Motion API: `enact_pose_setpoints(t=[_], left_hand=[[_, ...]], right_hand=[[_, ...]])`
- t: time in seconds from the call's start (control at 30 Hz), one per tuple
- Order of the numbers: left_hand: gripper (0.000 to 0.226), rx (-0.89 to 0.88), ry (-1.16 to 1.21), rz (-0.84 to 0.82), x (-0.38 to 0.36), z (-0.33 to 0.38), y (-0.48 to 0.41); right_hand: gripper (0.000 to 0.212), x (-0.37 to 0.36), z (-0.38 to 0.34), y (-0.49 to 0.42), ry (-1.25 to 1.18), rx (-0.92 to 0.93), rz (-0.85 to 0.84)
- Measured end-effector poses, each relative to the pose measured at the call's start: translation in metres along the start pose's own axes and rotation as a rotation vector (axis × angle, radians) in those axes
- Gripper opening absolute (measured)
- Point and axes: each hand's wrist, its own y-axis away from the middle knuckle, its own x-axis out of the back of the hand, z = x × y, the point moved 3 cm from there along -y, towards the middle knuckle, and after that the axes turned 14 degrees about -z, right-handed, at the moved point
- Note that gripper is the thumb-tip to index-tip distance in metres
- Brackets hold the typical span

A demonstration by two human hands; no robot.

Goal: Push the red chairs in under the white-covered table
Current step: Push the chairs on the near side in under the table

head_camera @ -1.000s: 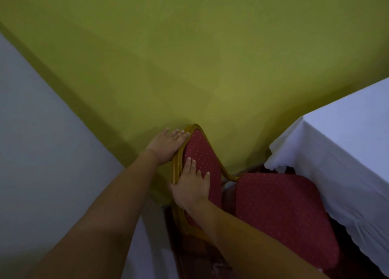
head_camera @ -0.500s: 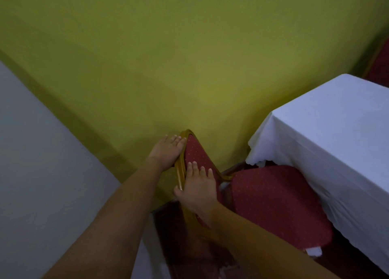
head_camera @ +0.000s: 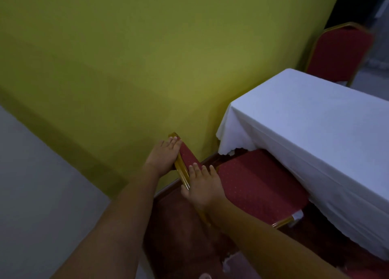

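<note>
A red chair [head_camera: 259, 186] with a gold frame stands at the near end of the white-covered table [head_camera: 311, 127]; its seat reaches partly under the hanging cloth. My left hand [head_camera: 165, 154] lies flat against the back of the chair's backrest, near its top. My right hand [head_camera: 203, 186] grips the gold top rail of the backrest, fingers over its front. A second red chair [head_camera: 339, 53] stands at the table's far end, at the upper right.
A yellow wall [head_camera: 147, 57] runs close behind the chair and table. A grey wall or panel [head_camera: 31, 184] fills the lower left. Dark reddish floor [head_camera: 179, 236] lies below my arms.
The chair seat has slid further under the tablecloth. The view has swung right and pulled back, showing more of the table and the second chair. Both hands stay on the backrest.
</note>
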Motion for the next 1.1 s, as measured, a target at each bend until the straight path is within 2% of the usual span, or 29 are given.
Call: enact_pose_setpoints(t=[0.23, 0.33, 0.47, 0.6, 0.7, 0.8, 1.0, 1.1], left_hand=[[0.07, -0.073, 0.085, 0.218, -0.009, 0.048, 0.021], [0.073, -0.11, 0.12, 0.269, -0.015, 0.058, 0.029], [0.071, -0.169, 0.13, 0.307, -0.016, 0.061, 0.034], [0.068, -0.268, 0.142, 0.304, -0.012, 0.059, 0.031], [0.062, -0.279, 0.236, 0.283, -0.018, 0.054, 0.025], [0.069, -0.301, 0.275, 0.255, -0.022, 0.047, 0.014], [0.071, -0.295, 0.29, 0.341, -0.015, 0.04, -0.011], [0.075, -0.301, 0.319, 0.384, -0.014, 0.044, -0.023]], right_hand=[[0.081, -0.02, 0.016, 0.056, -0.152, -0.149, 0.068], [0.068, -0.023, 0.014, 0.07, -0.255, -0.172, 0.088], [0.063, -0.026, 0.015, 0.074, -0.29, -0.197, 0.173], [0.059, -0.028, 0.024, 0.072, -0.265, -0.156, 0.19], [0.058, -0.029, 0.024, 0.069, -0.236, -0.097, 0.228], [0.058, -0.026, 0.026, 0.061, -0.212, -0.085, 0.233], [0.055, -0.016, 0.04, 0.038, -0.202, -0.07, 0.28], [0.058, -0.009, 0.053, 0.036, -0.196, -0.04, 0.252]])
